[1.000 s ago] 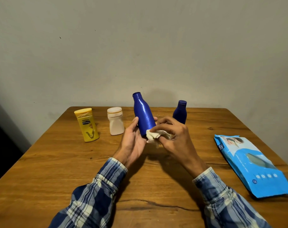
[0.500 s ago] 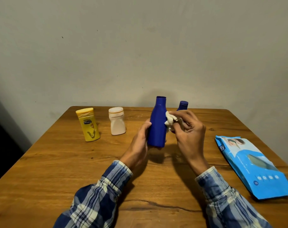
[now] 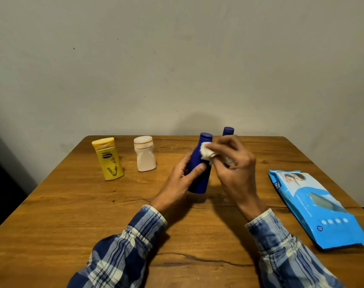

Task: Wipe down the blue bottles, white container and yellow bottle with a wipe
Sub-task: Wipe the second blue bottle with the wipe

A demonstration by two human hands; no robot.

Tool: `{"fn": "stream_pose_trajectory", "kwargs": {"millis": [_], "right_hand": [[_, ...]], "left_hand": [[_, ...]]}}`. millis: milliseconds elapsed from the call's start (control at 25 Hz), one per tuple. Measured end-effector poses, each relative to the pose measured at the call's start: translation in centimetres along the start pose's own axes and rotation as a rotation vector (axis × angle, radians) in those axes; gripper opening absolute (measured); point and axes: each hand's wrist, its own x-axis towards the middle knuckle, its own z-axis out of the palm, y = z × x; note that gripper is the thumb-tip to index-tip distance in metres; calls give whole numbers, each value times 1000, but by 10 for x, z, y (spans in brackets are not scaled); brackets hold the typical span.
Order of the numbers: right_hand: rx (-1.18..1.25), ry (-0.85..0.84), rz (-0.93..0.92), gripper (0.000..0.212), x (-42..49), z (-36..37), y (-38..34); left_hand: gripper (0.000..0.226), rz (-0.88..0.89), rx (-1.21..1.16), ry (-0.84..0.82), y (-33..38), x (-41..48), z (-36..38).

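Observation:
My left hand (image 3: 180, 177) grips a tall blue bottle (image 3: 199, 179) around its middle, holding it nearly upright just above the wooden table (image 3: 73, 215). A crumpled white wipe (image 3: 208, 152), pinched in my right hand (image 3: 233, 165), presses against the bottle's shoulder near the neck. Behind my right hand stands a second blue bottle (image 3: 228, 130), only its cap showing. The white container (image 3: 145, 153) and the yellow bottle (image 3: 109, 159) stand upright at the back left.
A blue pack of wipes (image 3: 314, 204) lies flat near the table's right edge. A plain wall rises just behind the table's far edge. A dark crack (image 3: 197, 259) runs across the wood between my sleeves.
The blue bottle went from leaning left to nearly upright. My right hand carried the wipe from the bottle's lower body up to its shoulder and neck.

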Motion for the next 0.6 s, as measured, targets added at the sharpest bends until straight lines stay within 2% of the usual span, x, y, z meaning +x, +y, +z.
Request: {"fn": "stream_pose_trajectory", "kwargs": {"millis": [80, 200, 240, 360, 400, 520, 600], "right_hand": [[-97, -77, -92, 26, -2, 2, 0], [-105, 78, 9, 28, -1, -1, 2], [-117, 54, 12, 27, -1, 0, 1], [-139, -232, -104, 23, -3, 4, -6], [-87, -228, -97, 22, -2, 2, -9], [162, 52, 109, 22, 11, -12, -10], [177, 64, 168, 24, 14, -13, -7]], "left_hand": [[62, 37, 99, 15, -2, 0, -4], [45, 63, 220, 25, -2, 0, -3], [43, 64, 241, 37, -3, 1, -2], [48, 65, 198, 71, -8, 3, -6], [49, 87, 215, 86, -7, 3, -8], [46, 146, 357, 150, -1, 1, -8], [43, 175, 411, 152, -2, -1, -7]]}}
